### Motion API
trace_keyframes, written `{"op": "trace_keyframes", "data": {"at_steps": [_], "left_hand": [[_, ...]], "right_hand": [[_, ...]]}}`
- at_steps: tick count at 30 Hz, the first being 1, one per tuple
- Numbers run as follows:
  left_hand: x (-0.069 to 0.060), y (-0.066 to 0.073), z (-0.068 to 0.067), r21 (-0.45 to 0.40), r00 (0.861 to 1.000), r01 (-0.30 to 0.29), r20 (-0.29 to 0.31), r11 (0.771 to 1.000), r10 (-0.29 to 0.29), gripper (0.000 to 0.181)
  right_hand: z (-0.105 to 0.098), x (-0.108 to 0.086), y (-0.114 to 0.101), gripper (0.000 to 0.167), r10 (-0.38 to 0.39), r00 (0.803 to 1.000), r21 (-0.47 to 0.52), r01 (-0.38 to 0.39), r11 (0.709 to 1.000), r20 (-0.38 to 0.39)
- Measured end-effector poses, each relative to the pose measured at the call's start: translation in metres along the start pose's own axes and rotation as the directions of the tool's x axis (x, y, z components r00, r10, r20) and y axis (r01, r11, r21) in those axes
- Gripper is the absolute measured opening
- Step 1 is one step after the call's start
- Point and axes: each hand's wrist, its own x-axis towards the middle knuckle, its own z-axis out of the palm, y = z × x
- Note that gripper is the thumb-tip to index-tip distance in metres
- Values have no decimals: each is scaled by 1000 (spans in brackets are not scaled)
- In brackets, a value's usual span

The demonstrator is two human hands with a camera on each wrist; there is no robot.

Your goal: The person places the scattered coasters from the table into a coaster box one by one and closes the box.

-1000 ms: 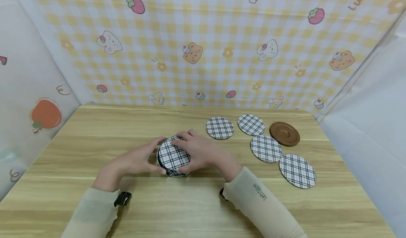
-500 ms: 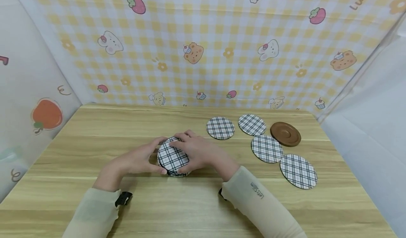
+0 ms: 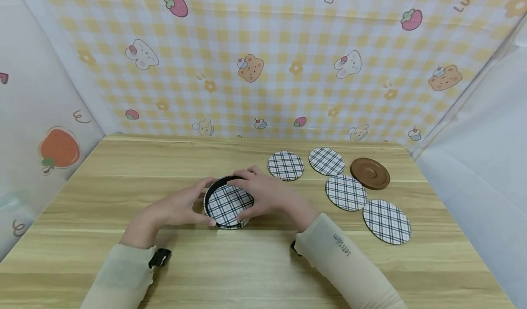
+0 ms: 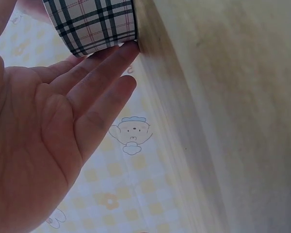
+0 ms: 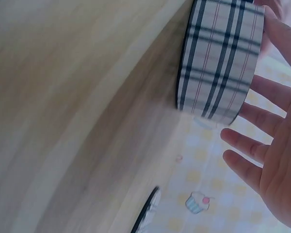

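A round plaid coaster holder (image 3: 212, 191) with a black inner wall stands on the table at centre left. My left hand (image 3: 179, 207) grips its left side, thumb near the front and fingers at the back. A plaid coaster (image 3: 228, 206) lies at the holder's mouth, inside its rim. My right hand (image 3: 269, 195) spans the coaster's right side, thumb in front and fingers behind; the exact contact is partly hidden. The holder's plaid outer wall shows in the left wrist view, by the left hand (image 4: 43, 126), and in the right wrist view, by the right hand (image 5: 281, 150).
On the right of the wooden table (image 3: 230, 272) lie several plaid coasters: one behind the right hand (image 3: 286, 166), others farther right (image 3: 326, 161), (image 3: 346, 193) and nearer the front (image 3: 387, 221). A brown round disc (image 3: 370, 173) lies beside them. A patterned cloth (image 3: 271, 103) hangs behind.
My right hand has shifted slightly right with the coaster, which now lies lower in the holder. More of the black inner wall shows at left and back. The left hand stays put.
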Motion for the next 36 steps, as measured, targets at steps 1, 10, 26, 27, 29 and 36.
{"op": "trace_keyframes", "data": {"at_steps": [1,10,26,27,29,36], "left_hand": [[0,0,0,4,1000,1,-2,1000,-1,100],[1,-1,1,2,1000,10,-13,1000,-10,100],[1,1,1,42,1000,9,-30,999,-7,103],[0,1,1,43,999,8,-31,999,-7,103],[0,1,1,48,999,8,-36,999,-6,104],[0,1,2,34,999,9,-35,999,-8,102]], "right_hand": [[-1,-1,2,85,9,1000,0,-9,1000,-1],[-6,-15,28,84,48,999,15,-48,999,-12],[-14,-20,85,82,127,992,29,-127,991,3],[-15,-20,88,82,130,991,29,-130,991,3],[-16,-20,95,83,143,990,38,-143,989,7],[-20,-21,112,80,176,984,70,-176,982,8]]}}
